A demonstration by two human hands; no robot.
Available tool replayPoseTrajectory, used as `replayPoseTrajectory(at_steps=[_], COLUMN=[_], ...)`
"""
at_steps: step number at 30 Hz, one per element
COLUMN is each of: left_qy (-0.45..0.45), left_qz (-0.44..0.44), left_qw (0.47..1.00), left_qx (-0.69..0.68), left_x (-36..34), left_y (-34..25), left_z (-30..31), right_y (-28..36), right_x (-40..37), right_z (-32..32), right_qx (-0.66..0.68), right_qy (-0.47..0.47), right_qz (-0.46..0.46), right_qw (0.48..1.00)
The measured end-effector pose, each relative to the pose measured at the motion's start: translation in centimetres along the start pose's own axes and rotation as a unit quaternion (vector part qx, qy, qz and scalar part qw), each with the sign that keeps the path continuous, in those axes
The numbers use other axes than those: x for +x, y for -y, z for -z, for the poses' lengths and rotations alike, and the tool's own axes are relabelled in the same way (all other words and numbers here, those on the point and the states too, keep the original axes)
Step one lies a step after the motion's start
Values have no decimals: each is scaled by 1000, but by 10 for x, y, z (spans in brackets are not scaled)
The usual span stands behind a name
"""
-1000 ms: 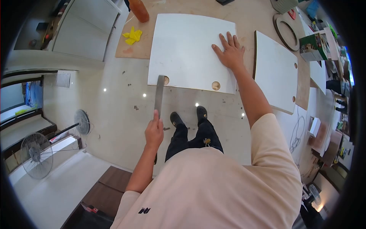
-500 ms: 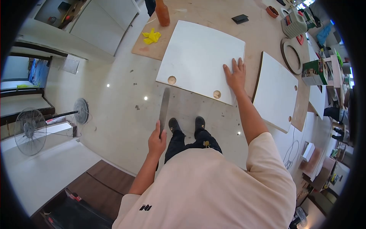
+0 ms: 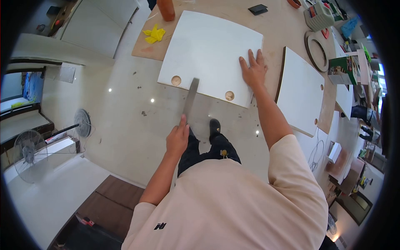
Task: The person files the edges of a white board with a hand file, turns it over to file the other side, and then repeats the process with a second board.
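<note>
My left hand (image 3: 177,138) is closed round the handle end of a long flat metal file (image 3: 191,98). The file points away from me, and its tip overlaps the near edge of a white panel (image 3: 210,50) between two round holes. That panel lies on a brown worktable (image 3: 277,25), its near edge jutting over the floor. On the panel's right side my right hand (image 3: 254,71) rests flat with fingers spread. A second white panel (image 3: 301,89), also with two round holes, lies to the right of this hand.
A yellow cloth (image 3: 154,34) and an orange bottle (image 3: 166,10) are at the table's left. Farther right are a ring-shaped piece (image 3: 309,46), a plastic jug (image 3: 318,17) and a green box (image 3: 341,70). Two fans (image 3: 30,151) stand at the left.
My left hand has brought the file up and right, from beside the panel to over its near edge. My right hand stays on the panel; the whole view has shifted slightly.
</note>
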State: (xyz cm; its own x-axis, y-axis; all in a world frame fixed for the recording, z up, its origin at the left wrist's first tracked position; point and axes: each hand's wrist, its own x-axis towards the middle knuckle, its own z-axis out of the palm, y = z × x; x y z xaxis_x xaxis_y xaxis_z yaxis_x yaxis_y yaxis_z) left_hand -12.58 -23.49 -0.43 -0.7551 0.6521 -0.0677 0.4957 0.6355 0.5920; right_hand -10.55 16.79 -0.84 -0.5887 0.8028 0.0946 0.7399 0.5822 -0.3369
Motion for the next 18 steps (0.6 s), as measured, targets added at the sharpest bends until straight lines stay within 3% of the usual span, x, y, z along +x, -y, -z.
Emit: replayPoseTrajectory(at_steps=[6, 11, 14, 17, 18], left_qy=[72, -23, 11, -17, 14], left_qz=[-43, -29, -4, -106, -97], left_qw=[996, 999, 1000, 994, 995], left_qx=[37, 4, 8, -3, 15], left_x=[89, 21, 6, 64, 80], left_y=[-61, 11, 34, 3, -15], left_z=[-12, 23, 33, 3, 0], right_y=[-3, -6, -12, -11, -11], right_x=[-1, 5, -2, 1, -2], right_z=[0, -3, -9, -8, -5], right_qx=[26, 26, 36, 62, 71], right_qy=[-8, -20, -20, -28, -28], right_qz=[2, 19, 22, 31, 35], right_qw=[1000, 999, 999, 997, 996])
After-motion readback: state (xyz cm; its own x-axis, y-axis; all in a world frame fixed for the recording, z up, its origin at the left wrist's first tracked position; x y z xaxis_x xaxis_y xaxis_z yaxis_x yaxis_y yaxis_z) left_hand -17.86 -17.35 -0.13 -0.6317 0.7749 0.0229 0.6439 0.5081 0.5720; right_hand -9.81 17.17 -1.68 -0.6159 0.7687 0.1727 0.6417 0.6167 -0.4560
